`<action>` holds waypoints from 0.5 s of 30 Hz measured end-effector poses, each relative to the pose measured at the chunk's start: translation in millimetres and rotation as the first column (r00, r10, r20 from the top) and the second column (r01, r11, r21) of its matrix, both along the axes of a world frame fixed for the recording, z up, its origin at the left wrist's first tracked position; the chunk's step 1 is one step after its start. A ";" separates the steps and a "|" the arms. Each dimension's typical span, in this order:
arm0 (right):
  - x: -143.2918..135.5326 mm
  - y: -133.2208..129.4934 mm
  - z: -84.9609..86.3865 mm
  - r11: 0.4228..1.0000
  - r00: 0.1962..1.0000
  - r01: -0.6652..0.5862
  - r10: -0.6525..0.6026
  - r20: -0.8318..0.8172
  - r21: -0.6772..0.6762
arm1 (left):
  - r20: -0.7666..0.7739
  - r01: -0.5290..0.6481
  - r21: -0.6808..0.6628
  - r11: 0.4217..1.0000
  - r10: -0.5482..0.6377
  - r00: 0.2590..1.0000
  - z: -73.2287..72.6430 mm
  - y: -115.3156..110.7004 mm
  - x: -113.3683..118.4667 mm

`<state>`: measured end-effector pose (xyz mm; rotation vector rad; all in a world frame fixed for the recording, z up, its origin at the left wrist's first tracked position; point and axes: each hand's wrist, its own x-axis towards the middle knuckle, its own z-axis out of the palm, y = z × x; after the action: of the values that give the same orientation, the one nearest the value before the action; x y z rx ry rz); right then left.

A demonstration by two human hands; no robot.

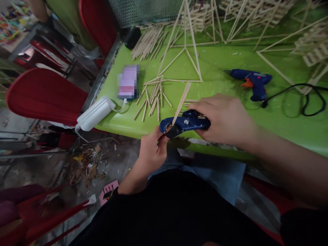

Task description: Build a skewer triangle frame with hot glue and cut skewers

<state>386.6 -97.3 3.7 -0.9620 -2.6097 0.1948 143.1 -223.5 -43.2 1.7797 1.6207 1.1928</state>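
My right hand [225,118] is closed round the handles of a dark blue hand cutter [186,122] with a screw at its pivot, just over the table's near edge. A few thin wooden sticks [181,102], held together, run from the cutter's jaws up and away over the table. My left hand [153,149] is pinched at the jaw end, around the sticks' near ends; its fingertips are partly hidden by the cutter. Short cut sticks [155,99] lie in a loose pile beyond my left hand.
On the green table [212,65] stand several stick frames [186,44]. A blue glue gun [252,80] with a black cord lies to the right. Leftward are a phone [128,82], a white power bank [96,113] and longer sticks [147,42]. Red chairs [46,95] and another person [71,24] are farther left.
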 end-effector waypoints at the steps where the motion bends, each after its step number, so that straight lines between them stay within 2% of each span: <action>1: -0.1 -0.5 0.3 1.000 1.000 -0.006 0.006 0.008 -0.003 | -0.009 0.008 0.001 1.000 -0.008 1.000 2.0 -1.0 -0.6; 6: -0.5 -1.9 1.3 1.000 0.998 -0.019 0.020 0.053 -0.018 | -0.014 0.056 -0.014 0.998 -0.056 0.998 9.1 -4.4 -1.1; 15: -2.9 -3.6 1.0 0.999 0.998 -0.029 0.031 0.051 -0.042 | -0.009 0.072 -0.047 0.996 -0.073 0.997 11.1 -11.0 -0.3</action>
<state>383.7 -100.8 4.6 -0.9545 -2.6778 0.2348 142.8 -234.5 -32.1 1.8027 1.5634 1.1059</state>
